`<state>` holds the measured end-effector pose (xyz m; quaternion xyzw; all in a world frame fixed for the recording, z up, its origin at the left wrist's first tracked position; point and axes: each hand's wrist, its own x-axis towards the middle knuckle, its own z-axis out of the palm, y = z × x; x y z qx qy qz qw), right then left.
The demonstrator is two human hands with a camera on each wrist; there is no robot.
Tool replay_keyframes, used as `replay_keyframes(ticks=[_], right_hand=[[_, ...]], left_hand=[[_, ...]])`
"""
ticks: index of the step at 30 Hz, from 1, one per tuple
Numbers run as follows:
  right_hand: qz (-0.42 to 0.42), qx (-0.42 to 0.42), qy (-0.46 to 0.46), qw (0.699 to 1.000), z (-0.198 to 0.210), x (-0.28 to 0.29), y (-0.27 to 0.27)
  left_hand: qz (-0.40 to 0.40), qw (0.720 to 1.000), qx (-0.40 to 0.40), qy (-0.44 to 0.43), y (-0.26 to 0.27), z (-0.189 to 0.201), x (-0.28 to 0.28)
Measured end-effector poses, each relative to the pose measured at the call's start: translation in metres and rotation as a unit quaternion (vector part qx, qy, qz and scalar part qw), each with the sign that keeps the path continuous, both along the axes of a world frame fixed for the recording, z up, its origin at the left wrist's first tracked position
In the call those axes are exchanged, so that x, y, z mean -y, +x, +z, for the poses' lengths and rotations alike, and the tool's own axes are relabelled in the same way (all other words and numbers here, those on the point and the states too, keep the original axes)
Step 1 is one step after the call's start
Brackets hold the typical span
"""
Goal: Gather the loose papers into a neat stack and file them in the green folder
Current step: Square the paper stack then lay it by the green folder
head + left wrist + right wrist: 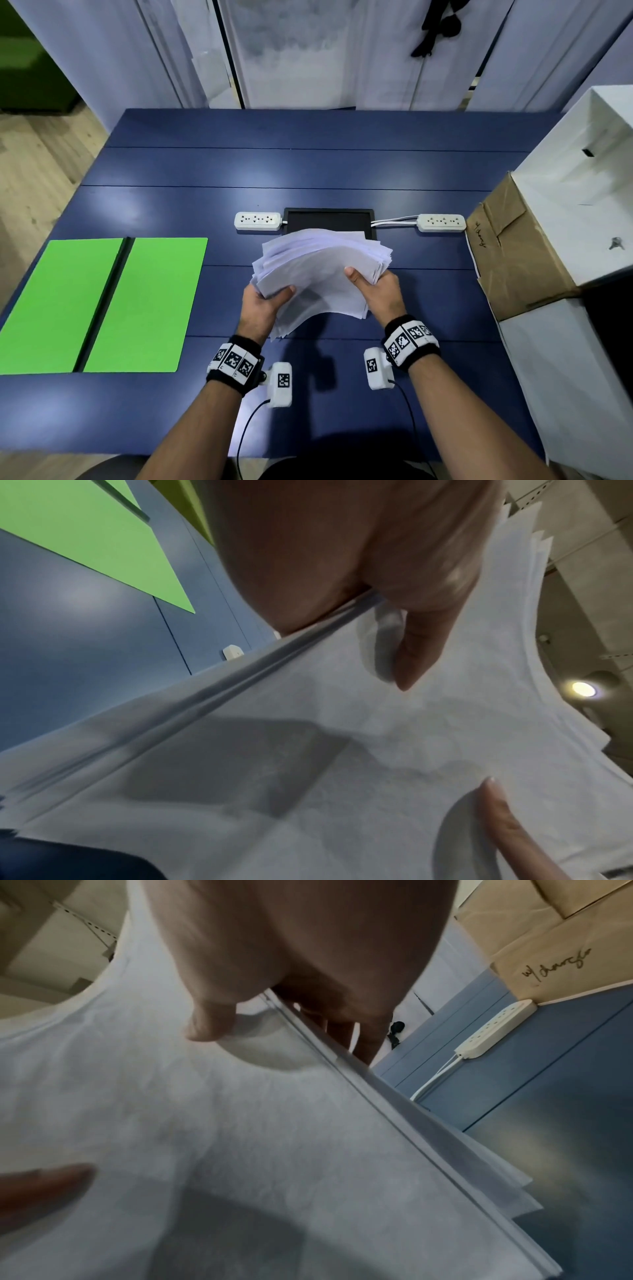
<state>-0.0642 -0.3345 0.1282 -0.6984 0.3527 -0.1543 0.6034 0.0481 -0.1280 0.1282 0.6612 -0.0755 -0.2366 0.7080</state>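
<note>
A thick, uneven bundle of white papers hangs above the middle of the blue table, its sheets fanned out at the corners. My left hand grips its left edge, thumb on top. On the right edge my right hand grips with its thumb lying on the top sheet and fingers below. The left wrist view shows the papers under my left thumb. The papers fill the right wrist view too. The green folder lies open and flat on the table's left side, apart from both hands.
Two white power strips flank a black framed panel behind the papers. A brown cardboard box and white boxes crowd the table's right side. The table's front edge is near my body.
</note>
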Motion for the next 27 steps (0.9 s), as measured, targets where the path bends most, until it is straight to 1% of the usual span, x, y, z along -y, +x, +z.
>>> replay_keyframes(ticks=[3, 5, 7, 10, 13, 16, 18, 20, 23, 27], right_hand=[[-0.013, 0.043, 0.037, 0.998, -0.001, -0.005, -0.007], [-0.016, 0.070, 0.063, 0.995, -0.003, -0.003, -0.011], [-0.023, 0.100, 0.074, 0.992, -0.001, -0.001, -0.012], [-0.034, 0.131, 0.070, 0.988, 0.008, -0.004, -0.009], [-0.044, 0.162, 0.070, 0.983, 0.018, -0.011, -0.004], [-0.086, 0.195, 0.098, 0.972, 0.023, -0.021, -0.001], [-0.136, 0.201, 0.088, 0.966, 0.026, -0.026, 0.002], [-0.177, 0.202, 0.061, 0.961, 0.032, -0.029, 0.008], [-0.213, 0.186, 0.021, 0.959, 0.039, -0.032, 0.016], [-0.242, 0.157, 0.001, 0.957, 0.040, -0.027, 0.023]], left_hand=[[0.004, 0.999, 0.011, -0.031, -0.004, 0.011, -0.001], [0.023, 0.997, 0.031, -0.064, -0.005, 0.021, -0.002], [0.054, 0.994, 0.062, -0.075, -0.005, 0.034, 0.002], [0.116, 0.987, 0.097, -0.060, -0.008, 0.054, 0.019], [0.168, 0.981, 0.080, -0.056, -0.008, 0.061, 0.032], [0.191, 0.978, 0.074, -0.044, -0.006, 0.058, 0.034], [0.192, 0.976, 0.094, -0.042, -0.008, 0.058, 0.032], [0.174, 0.977, 0.117, -0.036, -0.011, 0.058, 0.031], [0.141, 0.979, 0.142, -0.032, -0.013, 0.057, 0.027], [0.149, 0.980, 0.125, -0.045, -0.011, 0.054, 0.026]])
